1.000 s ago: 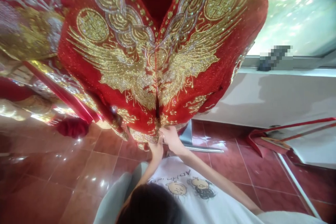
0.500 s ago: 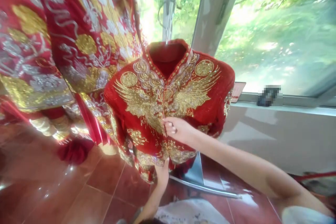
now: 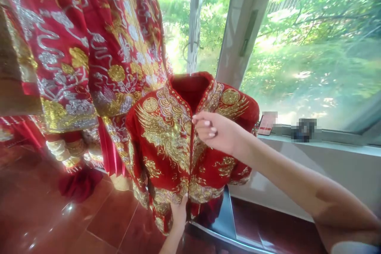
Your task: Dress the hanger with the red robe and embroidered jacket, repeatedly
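Note:
A red jacket with gold and silver embroidery hangs upright on a wire hanger in front of the window. Its front edges meet along a straight central line. My left hand grips the embroidered hem at the bottom of that line, thumb in front and fingers behind the cloth. Higher up, just below the stand collar, my right hand is closed in a pinch at the front seam. Its fingertips hold what looks like the zipper pull, mostly hidden by the fingers.
Longer red robes with gold and silver embroidery hang close on the left. A card and a small blurred object stand on the windowsill. A dark base with a metal edge lies below the jacket on red floor tiles.
My right hand has moved up the jacket front from mid-chest to just below the collar. My left hand stays on the hem. The view has tilted up a little.

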Demonstrator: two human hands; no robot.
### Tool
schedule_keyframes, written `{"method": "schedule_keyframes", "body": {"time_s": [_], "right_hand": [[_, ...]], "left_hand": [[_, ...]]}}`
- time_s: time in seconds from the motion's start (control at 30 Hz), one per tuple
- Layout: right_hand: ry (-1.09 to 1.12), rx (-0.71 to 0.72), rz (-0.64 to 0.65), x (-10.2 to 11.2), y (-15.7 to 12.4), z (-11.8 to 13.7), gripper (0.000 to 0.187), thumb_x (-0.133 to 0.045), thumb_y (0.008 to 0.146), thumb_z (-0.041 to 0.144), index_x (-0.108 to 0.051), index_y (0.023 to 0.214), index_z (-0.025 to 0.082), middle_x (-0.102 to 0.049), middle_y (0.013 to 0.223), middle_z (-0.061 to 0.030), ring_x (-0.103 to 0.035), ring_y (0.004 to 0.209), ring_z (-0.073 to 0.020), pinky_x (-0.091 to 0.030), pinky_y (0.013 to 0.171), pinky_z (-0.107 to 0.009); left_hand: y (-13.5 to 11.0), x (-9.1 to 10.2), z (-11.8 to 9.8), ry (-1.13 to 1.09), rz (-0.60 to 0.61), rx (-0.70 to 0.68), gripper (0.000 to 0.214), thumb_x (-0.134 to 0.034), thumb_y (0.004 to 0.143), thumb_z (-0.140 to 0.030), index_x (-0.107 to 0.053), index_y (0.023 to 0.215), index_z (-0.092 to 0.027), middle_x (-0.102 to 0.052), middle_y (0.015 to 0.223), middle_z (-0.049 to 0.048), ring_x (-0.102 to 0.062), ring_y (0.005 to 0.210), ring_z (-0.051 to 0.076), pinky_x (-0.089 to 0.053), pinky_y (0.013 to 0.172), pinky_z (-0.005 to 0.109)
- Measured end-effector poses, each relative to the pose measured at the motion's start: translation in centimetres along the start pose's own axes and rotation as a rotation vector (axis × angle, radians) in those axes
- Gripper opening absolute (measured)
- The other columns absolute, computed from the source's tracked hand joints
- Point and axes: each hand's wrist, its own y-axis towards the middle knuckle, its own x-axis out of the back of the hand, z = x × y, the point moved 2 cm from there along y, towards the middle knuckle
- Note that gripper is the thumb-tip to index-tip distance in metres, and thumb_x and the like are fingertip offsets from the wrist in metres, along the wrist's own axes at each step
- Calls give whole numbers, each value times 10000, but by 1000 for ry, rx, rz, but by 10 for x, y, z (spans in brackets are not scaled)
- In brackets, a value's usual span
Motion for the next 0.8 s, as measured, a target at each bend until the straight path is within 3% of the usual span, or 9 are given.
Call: {"method": "schedule_keyframes", "body": {"time_s": [0.17, 0.3, 0.33, 0.37, 0.4, 0.47, 0.53, 0.63, 0.8], "right_hand": [[-479, 228, 23, 37, -1, -4, 205, -501, 843, 173, -549, 647, 135, -448, 476, 29, -337, 370, -38, -259, 375, -185], [-1063, 1074, -561, 99, -5, 37, 181, -558, 820, 288, -686, 846, 163, -670, 784, -75, -617, 698, -164, -489, 694, -320], [-1145, 1251, -690, 114, -5, 46, 219, -568, 814, 304, -699, 926, 170, -688, 915, -95, -636, 859, -203, -481, 836, -371], [-1192, 1354, -751, 127, -3, 53, 278, -573, 812, 321, -699, 1009, 173, -683, 1026, -107, -621, 985, -230, -444, 937, -404], [-1217, 1374, -738, 138, 2, 58, 346, -577, 812, 343, -683, 1094, 172, -670, 1103, -112, -602, 1055, -245, -419, 983, -418], [-1194, 1258, -599, 155, 15, 61, 437, -573, 822, 405, -650, 1185, 174, -671, 1124, -105, -618, 1032, -239, -452, 940, -401], [-1130, 1131, -493, 165, 24, 60, 433, -557, 837, 458, -661, 1157, 186, -698, 1021, -76, -645, 908, -212, -492, 817, -348], [-1048, 1030, -440, 175, 32, 63, 418, -541, 836, 562, -707, 898, 183, -677, 750, -43, -622, 702, -185, -466, 615, -285], [-781, 793, -259, 191, 56, 74, 581, -616, 631, 778, -598, 614, 197, -562, 504, -28, -540, 482, -170, -401, 434, -270]], "left_hand": [[6, 36, -35, 183, 315, 137, 479, -743, 591, -646, -633, 587, -180, -654, 602, 80, -695, 732, 294, -563, 682, 397], [15, 103, -121, 348, 628, 170, 410, -919, 373, -408, -613, 469, -152, -580, 472, 36, -604, 515, 229, -510, 566, 348], [16, 118, -153, 386, 706, 122, 364, -910, 421, -397, -675, 555, -153, -650, 577, 52, -625, 577, 233, -511, 610, 349], [18, 130, -191, 472, 744, -124, 328, -794, 637, -487, -734, 734, -180, -710, 752, 61, -650, 702, 231, -515, 706, 356], [21, 140, -230, 516, 608, -397, 336, -652, 784, -527, -739, 867, -214, -722, 880, 55, -650, 799, 225, -507, 797, 375], [29, 157, -303, 414, 28, -883, 387, -452, 908, -517, -700, 990, -231, -701, 1015, 60, -622, 969, 228, -437, 970, 416], [42, 157, -352, 488, -269, -1141, 408, -513, 871, -507, -627, 1152, -234, -624, 1221, 83, -530, 1170, 262, -329, 1087, 463], [73, 149, -384, 665, -220, -1035, 506, -560, 788, -584, -612, 1088, -179, -617, 1175, 128, -528, 1133, 319, -377, 1028, 496], [93, 157, -385, 671, 35, -837, 562, -447, 767, -726, -512, 649, -181, -522, 649, 35, -543, 708, 227, -475, 748, 381]]}}
